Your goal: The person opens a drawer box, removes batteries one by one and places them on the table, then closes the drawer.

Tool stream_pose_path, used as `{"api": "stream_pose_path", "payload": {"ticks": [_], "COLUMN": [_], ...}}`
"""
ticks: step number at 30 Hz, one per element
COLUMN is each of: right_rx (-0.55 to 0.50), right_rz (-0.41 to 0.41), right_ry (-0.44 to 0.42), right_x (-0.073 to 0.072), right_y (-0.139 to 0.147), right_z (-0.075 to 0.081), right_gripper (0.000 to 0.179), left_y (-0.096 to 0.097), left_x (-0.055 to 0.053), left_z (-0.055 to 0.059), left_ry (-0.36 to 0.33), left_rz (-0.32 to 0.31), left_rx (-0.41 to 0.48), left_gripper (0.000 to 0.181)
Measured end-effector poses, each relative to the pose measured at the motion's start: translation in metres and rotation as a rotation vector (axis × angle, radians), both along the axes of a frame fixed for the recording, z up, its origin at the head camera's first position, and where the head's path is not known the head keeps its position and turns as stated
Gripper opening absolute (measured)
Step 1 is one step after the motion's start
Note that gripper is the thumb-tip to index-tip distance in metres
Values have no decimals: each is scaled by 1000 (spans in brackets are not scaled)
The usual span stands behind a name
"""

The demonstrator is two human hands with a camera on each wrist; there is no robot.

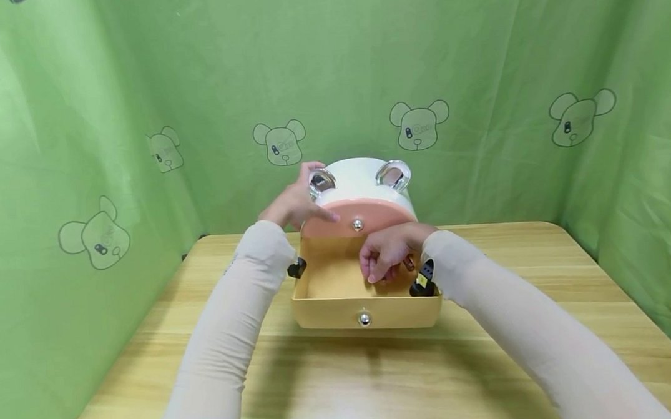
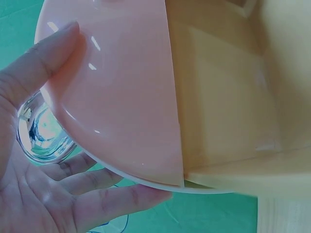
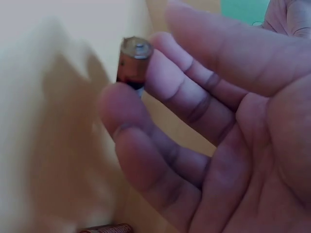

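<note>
A small storage box (image 1: 356, 178) with a white shell and silver ears stands on the table. Below its pink upper drawer front (image 1: 377, 215), the orange-yellow drawer (image 1: 329, 313) is pulled out. My left hand (image 1: 296, 202) holds the box at its upper left side; the thumb lies on the pink front, the other fingers reach around the side. Inside the drawer, my right hand (image 1: 390, 251) has its fingers curled, with a battery (image 3: 133, 63) held between them, its end cap showing. Another battery (image 3: 108, 228) lies partly seen at the bottom of the right wrist view.
The light wooden table (image 1: 343, 384) carries the box near its back edge. Green curtain (image 1: 340, 59) with bear-head outlines surrounds the back and sides. The upper drawer front has a silver knob (image 1: 357, 225), the lower one another (image 1: 364, 319).
</note>
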State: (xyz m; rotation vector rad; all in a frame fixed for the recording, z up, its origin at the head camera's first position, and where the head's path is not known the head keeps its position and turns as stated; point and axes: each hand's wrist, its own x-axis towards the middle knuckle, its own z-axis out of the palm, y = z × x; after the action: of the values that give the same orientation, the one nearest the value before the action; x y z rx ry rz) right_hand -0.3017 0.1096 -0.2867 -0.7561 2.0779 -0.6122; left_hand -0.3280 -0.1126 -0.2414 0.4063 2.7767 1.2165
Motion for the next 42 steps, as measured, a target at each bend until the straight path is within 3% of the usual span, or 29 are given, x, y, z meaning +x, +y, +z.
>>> {"api": "stream_pose_path", "payload": {"ticks": [10,15,23,30,42], "right_rx": [39,39,48,-5,-52], "right_rz": [-61,-37,66,75,17], "right_ry": [22,15,110,157,128], "right_x": [3,3,3,4,7], "right_y": [1,1,4,4,7], "right_z": [2,6,17,20,27], "right_gripper": [20,29,32,39,41], "left_y": [0,1,1,1,1], "left_x": [0,0,2,3,3], "left_z": [-1,0,1,2,2], "left_ry": [17,16,13,11,-4], "left_rz": [-3,-6,-5,-5,5], "left_rx": [-10,-16,-26,-29,-15], "left_gripper": [119,118,118,118,118]}}
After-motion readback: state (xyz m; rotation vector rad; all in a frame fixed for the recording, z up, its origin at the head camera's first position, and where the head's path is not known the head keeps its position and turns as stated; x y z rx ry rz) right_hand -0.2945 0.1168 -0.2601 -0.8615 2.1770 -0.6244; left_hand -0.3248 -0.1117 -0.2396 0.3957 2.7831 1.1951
